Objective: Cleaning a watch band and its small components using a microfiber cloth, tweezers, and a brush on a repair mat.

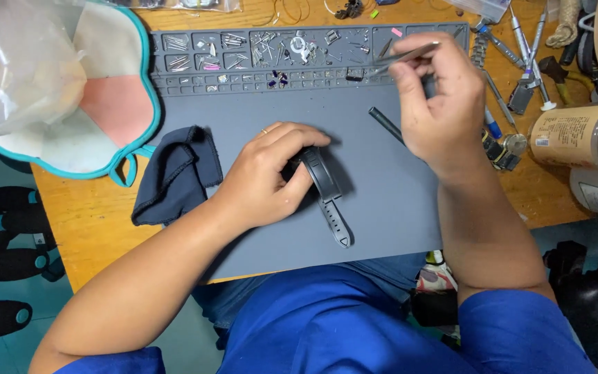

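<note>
Head view. Your left hand (268, 173) presses a black watch (313, 170) onto the grey work mat (382, 221), fingers closed over the case. The strap (332, 215) runs away from that hand towards you and slightly to your right, its pointed tip free on the mat. Your right hand (437, 104) is raised well apart, beyond and to the right of the watch, pinching steel tweezers (403, 55) whose tips point left over the parts tray (299, 55); the left hand is therefore the nearer. A slim dark rod (385, 125) lies between them. A dark cloth (174, 173) lies left. A tan cylindrical canister (576, 135) with a printed label lies on its side at the right edge.
</note>
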